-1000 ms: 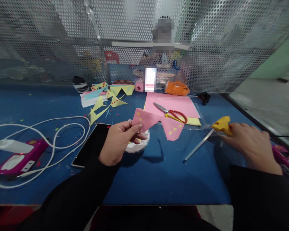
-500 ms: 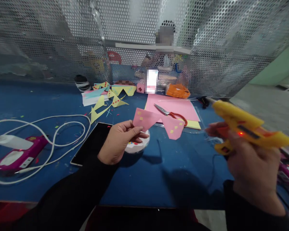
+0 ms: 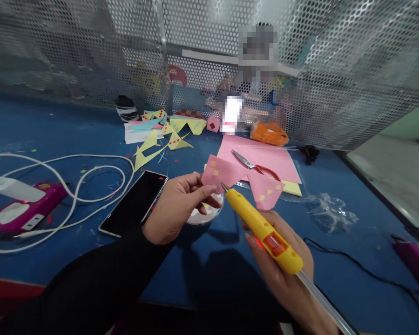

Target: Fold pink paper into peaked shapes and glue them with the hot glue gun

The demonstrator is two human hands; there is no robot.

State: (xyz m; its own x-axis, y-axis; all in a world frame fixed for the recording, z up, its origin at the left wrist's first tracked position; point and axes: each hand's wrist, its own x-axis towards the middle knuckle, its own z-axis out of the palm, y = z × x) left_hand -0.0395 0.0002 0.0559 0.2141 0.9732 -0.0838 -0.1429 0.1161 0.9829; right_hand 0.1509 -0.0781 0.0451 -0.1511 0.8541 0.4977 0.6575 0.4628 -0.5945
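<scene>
Between thumb and fingers, my left hand [image 3: 181,204] pinches the left end of a pink paper cutout [image 3: 230,173] dotted with small yellow squares. My right hand [image 3: 282,265] is wrapped round a yellow glue gun [image 3: 256,223], a clear glue stick poking out of its back end. The gun's metal tip is at the lower edge of the cutout, near my left fingertips; whether it touches cannot be made out. A round white container [image 3: 204,215] sits partly hidden under my left hand. Red-handled scissors [image 3: 253,166] lie on pink sheets [image 3: 282,163] behind the cutout.
To the left are a phone [image 3: 134,202], a white cable [image 3: 75,197] and a purple power strip [image 3: 24,209]. Yellow paper cutouts [image 3: 148,151] and an orange packet [image 3: 269,133] lie farther back. Crumpled clear plastic [image 3: 330,211] and a black cord are on the right. Behind a perforated screen sits a person.
My right hand has swung the glue gun in from the right, and its tip is now at the pink cutout. My left hand keeps its hold on the paper. The view has shifted slightly.
</scene>
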